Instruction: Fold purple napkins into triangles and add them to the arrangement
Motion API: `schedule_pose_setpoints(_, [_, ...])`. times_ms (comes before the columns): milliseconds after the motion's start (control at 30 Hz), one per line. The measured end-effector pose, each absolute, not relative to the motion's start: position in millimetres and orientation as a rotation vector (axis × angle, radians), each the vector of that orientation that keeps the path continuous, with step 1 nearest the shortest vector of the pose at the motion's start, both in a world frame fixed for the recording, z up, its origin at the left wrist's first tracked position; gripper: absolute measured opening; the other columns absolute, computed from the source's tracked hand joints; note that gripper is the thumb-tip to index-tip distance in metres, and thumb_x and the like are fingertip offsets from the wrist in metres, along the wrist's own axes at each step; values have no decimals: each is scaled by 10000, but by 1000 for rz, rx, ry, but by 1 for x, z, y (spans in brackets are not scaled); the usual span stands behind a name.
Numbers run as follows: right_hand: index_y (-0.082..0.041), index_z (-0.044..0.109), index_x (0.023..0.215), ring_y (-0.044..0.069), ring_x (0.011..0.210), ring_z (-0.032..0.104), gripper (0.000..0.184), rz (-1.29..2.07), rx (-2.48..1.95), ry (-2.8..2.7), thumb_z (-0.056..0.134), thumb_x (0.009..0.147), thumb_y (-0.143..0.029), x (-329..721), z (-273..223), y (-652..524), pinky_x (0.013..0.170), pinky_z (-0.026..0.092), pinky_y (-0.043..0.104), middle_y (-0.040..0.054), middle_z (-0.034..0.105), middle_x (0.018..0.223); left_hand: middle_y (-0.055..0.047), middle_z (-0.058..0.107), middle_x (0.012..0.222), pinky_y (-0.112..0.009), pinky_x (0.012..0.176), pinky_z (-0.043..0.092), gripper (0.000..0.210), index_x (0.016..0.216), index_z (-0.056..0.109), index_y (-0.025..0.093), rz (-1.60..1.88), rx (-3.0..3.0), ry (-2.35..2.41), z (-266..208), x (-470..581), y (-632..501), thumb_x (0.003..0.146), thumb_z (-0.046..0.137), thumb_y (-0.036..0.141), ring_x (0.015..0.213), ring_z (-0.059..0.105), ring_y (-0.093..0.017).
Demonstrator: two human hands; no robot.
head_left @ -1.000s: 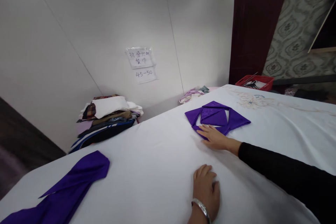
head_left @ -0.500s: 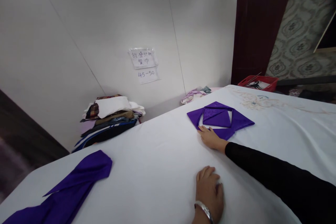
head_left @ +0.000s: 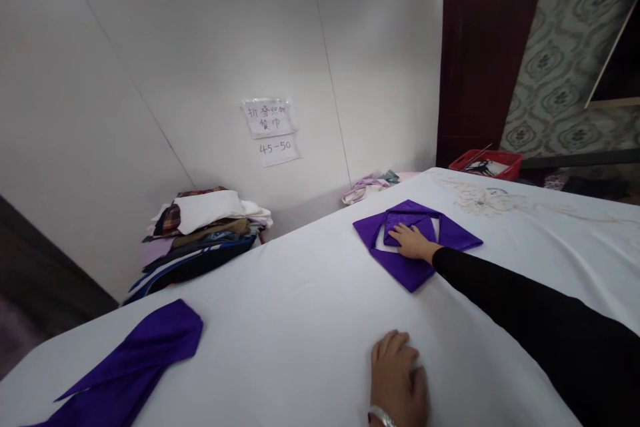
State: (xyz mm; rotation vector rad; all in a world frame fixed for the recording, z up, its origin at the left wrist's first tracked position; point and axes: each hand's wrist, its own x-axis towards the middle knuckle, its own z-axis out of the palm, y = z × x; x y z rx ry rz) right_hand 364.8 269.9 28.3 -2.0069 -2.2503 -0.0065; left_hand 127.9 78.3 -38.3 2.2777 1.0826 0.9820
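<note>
My right hand (head_left: pixel 413 242), in a black sleeve, lies palm down with fingers spread on a small folded purple cloth (head_left: pixel 396 220). That piece sits inside the opening of a larger purple folded cloth (head_left: pixel 407 273), which frames it with pointed corners. White tablecloth shows in the gaps between the two. Nearer to me, my left hand (head_left: pixel 397 373), with a silver bracelet at the wrist, rests on the tablecloth. Its fingers are gently bent, its thumb stands apart, and no object shows in it. Another folded purple cloth (head_left: pixel 150 347) lies at the left, away from both hands.
The white-covered table (head_left: pixel 280 320) reaches a pale wall. A stack of folded clothes (head_left: pixel 205 233) stands beyond its far left edge, and crumpled fabric (head_left: pixel 365 188) lies farther right. At the back right is a red basket (head_left: pixel 513 165) with scissors in it.
My right hand has moved from the frame's near left edge onto the small inner cloth. The frame's near corner now lies visible, pointing toward me. My left hand stays on the table.
</note>
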Motion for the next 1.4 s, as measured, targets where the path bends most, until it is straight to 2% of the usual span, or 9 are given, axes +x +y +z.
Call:
schedule_pose_setpoints(133, [-182,402,1331,363,1285,262,601,31,-2040,-2326,504,750,-296,370,29,280,940,248,613,170,343,1401,-54,623,1097,-487,940,399,307,862,615,238,1075,2268,1081,-48,129,78,619,515,80,1086,513,-260])
schedule_pose_setpoints(333, [-209,429,1309,322,1277,287,611,-88,-1948,-2487,507,703,-189,368,27,289,954,252,559,147,373,1387,-51,619,1097,-459,914,432,332,887,600,231,1154,2334,1014,-56,128,80,609,517,69,1072,522,-247])
schedule_pose_setpoints(533, [-153,546,1186,303,1108,476,440,-255,-1879,-2533,422,765,-116,361,19,294,887,327,474,183,518,1236,-52,622,1087,-468,896,446,331,876,597,229,1200,2341,1021,-55,128,80,605,500,66,1066,528,-248])
schedule_pose_setpoints(633, [-128,592,1102,290,1018,528,372,-312,-1852,-2541,380,798,-92,361,15,295,847,339,447,189,564,1158,-51,624,1087,-469,880,459,335,882,596,229,1153,2384,994,-52,127,81,601,506,71,1053,539,-250])
schedule_pose_setpoints(1000, [-168,656,880,236,939,539,237,-398,-1753,-2554,433,818,-119,366,10,301,809,294,357,116,648,979,-40,633,1086,-442,874,470,341,876,610,241,1088,2436,1002,-55,125,86,585,528,85,1047,552,-251])
schedule_pose_setpoints(1267, [-171,656,884,239,995,520,226,-389,-1711,-2536,440,820,-155,371,5,299,870,241,372,104,662,955,-36,649,1054,-459,867,467,307,819,616,243,1115,2385,1071,-54,129,85,570,530,85,1021,566,-258])
schedule_pose_setpoints(1400, [-173,650,909,238,1014,515,231,-379,-1677,-2538,434,829,-166,369,4,293,889,224,377,96,661,977,-39,629,1104,-454,897,455,323,878,611,248,1077,2417,1028,-58,127,84,603,538,96,1068,543,-250])
